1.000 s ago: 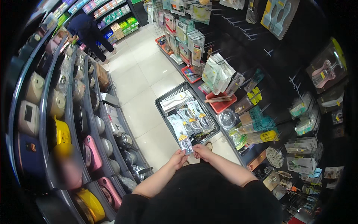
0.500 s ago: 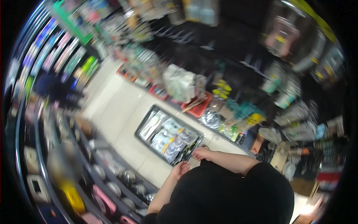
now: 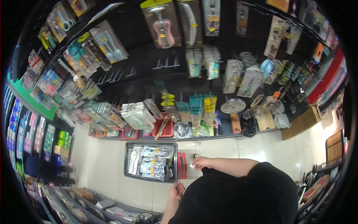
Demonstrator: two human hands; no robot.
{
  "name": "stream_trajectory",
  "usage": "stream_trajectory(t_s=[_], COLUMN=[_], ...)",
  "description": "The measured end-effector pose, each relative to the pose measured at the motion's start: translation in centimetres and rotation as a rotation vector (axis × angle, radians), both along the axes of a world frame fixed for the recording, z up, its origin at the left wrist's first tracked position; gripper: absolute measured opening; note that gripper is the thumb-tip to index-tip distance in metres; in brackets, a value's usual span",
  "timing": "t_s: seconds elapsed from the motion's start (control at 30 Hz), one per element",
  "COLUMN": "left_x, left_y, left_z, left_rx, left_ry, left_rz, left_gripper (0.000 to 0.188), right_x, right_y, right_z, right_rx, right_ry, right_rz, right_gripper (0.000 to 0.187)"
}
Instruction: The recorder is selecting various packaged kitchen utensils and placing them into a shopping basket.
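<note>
My left hand (image 3: 177,190) is near the lower right corner of a dark plastic basket (image 3: 150,179), its fingers curled in with nothing visible in them. My right hand (image 3: 201,163) hovers in front of my body, fingers bent and drawn together. I see nothing in it. The basket is on the tiled floor, apart from both hands. Several packaged kitchen tools (image 3: 153,167) lie in it, beside a long white packaged item (image 3: 134,160). A red plastic piece (image 3: 181,165) stands against the basket's right side.
Ahead runs a black display wall with hooks (image 3: 166,64) and hanging packaged utensils. On its bottom ledge are a red tray (image 3: 164,128), a round metal rack (image 3: 233,106) and a cardboard box (image 3: 304,122). A person in dark clothes (image 3: 46,170) is at the far left, by shelves of colourful boxes.
My view has turned to the right, so the display wall now faces me squarely. The red piece beside the basket has come into sight. Both hands keep much the same curled pose.
</note>
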State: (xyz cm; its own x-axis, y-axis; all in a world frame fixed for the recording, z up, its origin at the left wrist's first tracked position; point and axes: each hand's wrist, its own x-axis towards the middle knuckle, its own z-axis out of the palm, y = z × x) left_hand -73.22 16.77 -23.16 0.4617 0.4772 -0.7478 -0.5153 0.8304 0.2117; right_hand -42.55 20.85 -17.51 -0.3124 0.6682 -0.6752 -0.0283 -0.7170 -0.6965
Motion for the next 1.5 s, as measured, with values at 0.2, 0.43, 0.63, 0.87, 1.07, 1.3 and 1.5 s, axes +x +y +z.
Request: stream_trajectory(t_s=[0.2, 0.43, 0.63, 0.87, 1.07, 1.3, 1.5], left_x=[5.0, 14.1, 26.7, 42.1, 51.5, 54.6, 55.3], left_y=[-0.2, 3.3, 9.0, 20.4, 28.6, 31.5, 31.5], left_z=[1.0, 5.4, 7.2, 16.2, 25.5, 25.8, 25.0], left_rx=[0.135, 0.319, 0.568, 1.466, 1.685, 1.561, 1.292], left_ry=[0.155, 0.293, 0.390, 0.739, 1.046, 0.888, 0.327], left_rz=[-0.249, -0.472, -0.603, -0.367, -0.068, -0.414, -0.440], left_gripper=[0.017, 0.017, 0.021, 0.017, 0.046, 0.040, 0.028], right_x=[5.6, 12.7, 22.6, 32.9, 37.2, 38.6, 37.9], right_y=[-5.2, -6.3, -5.0, -2.7, -2.3, -1.2, 0.1], right_z=[1.1, 2.7, 3.6, 6.5, 6.0, 6.0, 6.5], right_rx=[-0.030, 0.005, 0.062, 0.191, 0.193, 0.230, 0.219], right_ry=[-0.013, 0.007, 0.028, 0.048, 0.129, 0.139, 0.145], right_rz=[-0.207, -0.356, -0.417, -0.452, -0.472, -0.560, -0.630], right_gripper=[0.022, 0.023, 0.023, 0.023, 0.021, 0.021, 0.021])
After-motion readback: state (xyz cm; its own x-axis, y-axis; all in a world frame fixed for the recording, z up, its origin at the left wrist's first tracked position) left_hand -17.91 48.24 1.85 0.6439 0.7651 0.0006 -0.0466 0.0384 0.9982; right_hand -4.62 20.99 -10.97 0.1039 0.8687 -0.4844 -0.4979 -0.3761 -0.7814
